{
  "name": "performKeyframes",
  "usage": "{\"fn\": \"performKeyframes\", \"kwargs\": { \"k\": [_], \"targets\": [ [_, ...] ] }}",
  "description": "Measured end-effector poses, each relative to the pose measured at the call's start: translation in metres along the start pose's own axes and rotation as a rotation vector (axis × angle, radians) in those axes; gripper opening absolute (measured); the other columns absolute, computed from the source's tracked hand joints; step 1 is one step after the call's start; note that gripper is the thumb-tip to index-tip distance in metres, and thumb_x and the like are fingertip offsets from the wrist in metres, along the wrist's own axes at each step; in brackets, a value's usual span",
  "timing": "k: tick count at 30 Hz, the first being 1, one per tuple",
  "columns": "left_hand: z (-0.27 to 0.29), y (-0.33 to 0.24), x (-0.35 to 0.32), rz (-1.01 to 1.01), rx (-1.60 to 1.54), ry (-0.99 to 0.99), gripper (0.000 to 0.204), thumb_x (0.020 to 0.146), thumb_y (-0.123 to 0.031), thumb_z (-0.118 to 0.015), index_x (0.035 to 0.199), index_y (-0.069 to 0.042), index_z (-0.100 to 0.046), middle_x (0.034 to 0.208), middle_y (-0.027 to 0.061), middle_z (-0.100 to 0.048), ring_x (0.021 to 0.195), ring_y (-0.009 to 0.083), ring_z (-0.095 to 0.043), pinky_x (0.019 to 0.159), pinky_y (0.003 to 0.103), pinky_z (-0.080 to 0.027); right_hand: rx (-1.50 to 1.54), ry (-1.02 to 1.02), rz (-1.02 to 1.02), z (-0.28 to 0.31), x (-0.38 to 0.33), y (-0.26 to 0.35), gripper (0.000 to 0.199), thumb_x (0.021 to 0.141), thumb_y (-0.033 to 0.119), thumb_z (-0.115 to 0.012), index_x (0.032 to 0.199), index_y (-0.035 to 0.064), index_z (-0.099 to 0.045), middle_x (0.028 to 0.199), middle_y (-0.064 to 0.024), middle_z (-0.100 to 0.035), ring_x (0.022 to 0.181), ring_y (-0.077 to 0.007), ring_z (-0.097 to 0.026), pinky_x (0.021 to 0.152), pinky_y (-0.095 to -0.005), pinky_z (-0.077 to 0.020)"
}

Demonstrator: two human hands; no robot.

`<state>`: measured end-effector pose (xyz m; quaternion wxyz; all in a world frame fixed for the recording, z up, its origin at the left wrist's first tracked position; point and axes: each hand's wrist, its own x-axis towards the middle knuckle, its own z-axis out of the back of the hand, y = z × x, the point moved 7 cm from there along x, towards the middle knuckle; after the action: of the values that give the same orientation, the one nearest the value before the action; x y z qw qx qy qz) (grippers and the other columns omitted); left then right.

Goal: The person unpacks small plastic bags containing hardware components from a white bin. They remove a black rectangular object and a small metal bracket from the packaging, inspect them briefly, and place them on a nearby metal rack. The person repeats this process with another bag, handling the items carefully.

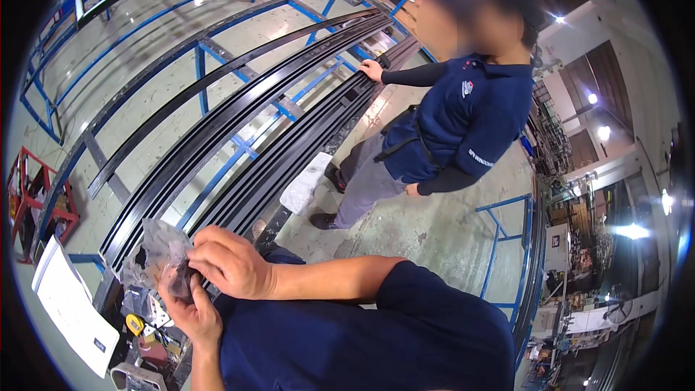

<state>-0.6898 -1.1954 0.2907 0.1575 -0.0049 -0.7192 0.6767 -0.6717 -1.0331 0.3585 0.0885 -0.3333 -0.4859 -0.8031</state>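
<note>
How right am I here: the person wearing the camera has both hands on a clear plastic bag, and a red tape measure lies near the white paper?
Not quite: the tape measure is yellow, not red, as the head view shows. The left hand and right hand are indeed on the clear plastic bag, near the white paper.

"What colour is the bag (156, 250)?"
"See-through, with a greyish cast. The bars (271, 170) are black, the rack (201, 80) blue."
"And the tape measure (135, 324)?"
"Yellow with a dark patch. The paper (72, 304) is mostly white, the stand (66, 199) red."
"The co-worker's shirt (441, 116)?"
"Navy with small white and red marks, above grey trousers (362, 181). The wearer's shirt (347, 340) looks plain navy."
</note>
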Motion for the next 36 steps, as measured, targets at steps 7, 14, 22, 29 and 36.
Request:
{"fn": "performKeyframes", "kwargs": {
  "k": [7,14,22,29,36],
  "targets": [
    [0.010,0.009,-0.002,0.010,0.030,-0.026,0.031,0.104,0.003,-0.056,0.135,0.002,-0.050,0.127,0.0117,-0.060,0.118,0.0196,-0.059,0.105,0.033,-0.046,0.117,0.125,-0.141,-0.009,0.003,-0.005,0.014,0.087,-0.001,-0.072,0.096,-0.0007,-0.061,0.097,-0.0131,-0.059,0.084,-0.0321,-0.065,0.074,-0.0383,-0.0540],
    [0.001,-0.002,0.004,-0.239,0.504,0.079,0.044,0.105,-0.020,-0.061,0.138,0.004,-0.047,0.137,0.0219,-0.052,0.131,0.0342,-0.051,0.115,0.045,-0.036,0.180,0.220,-0.142,-0.024,-0.008,0.002,0.016,0.085,0.001,-0.070,0.097,0.0005,-0.059,0.097,-0.0131,-0.054,0.094,-0.0318,-0.060,0.082,-0.0384,-0.0506],
    [-0.006,-0.013,0.009,-0.216,0.588,0.101,0.050,0.103,-0.020,-0.063,0.143,0.004,-0.048,0.143,0.0255,-0.051,0.136,0.0419,-0.049,0.115,0.049,-0.036,0.283,0.192,-0.451,-0.023,-0.005,-0.008,0.017,0.088,0.008,-0.075,0.095,0.0025,-0.061,0.097,-0.0085,-0.054,0.090,-0.0246,-0.060,0.077,-0.0358,-0.0505],
    [-0.018,-0.024,0.007,-0.067,0.468,0.243,0.054,0.101,-0.003,-0.059,0.151,0.005,-0.042,0.151,0.0251,-0.047,0.142,0.0398,-0.046,0.119,0.046,-0.034,0.218,0.262,-0.395,-0.017,-0.008,-0.024,0.015,0.085,0.009,-0.074,0.089,0.0018,-0.062,0.094,-0.0112,-0.055,0.087,-0.0302,-0.062,0.077,-0.0401,-0.0509],
    [0.010,0.024,-0.012,0.611,-0.423,0.242,0.065,0.110,-0.050,-0.047,0.148,0.003,-0.047,0.138,0.0178,-0.059,0.127,0.0295,-0.061,0.110,0.043,-0.049,0.101,0.568,-0.103,-0.005,0.009,-0.022,0.009,0.083,0.011,-0.073,0.090,0.0070,-0.070,0.089,-0.0094,-0.058,0.084,-0.0305,-0.065,0.070,-0.0433,-0.0511]
  ]
}}
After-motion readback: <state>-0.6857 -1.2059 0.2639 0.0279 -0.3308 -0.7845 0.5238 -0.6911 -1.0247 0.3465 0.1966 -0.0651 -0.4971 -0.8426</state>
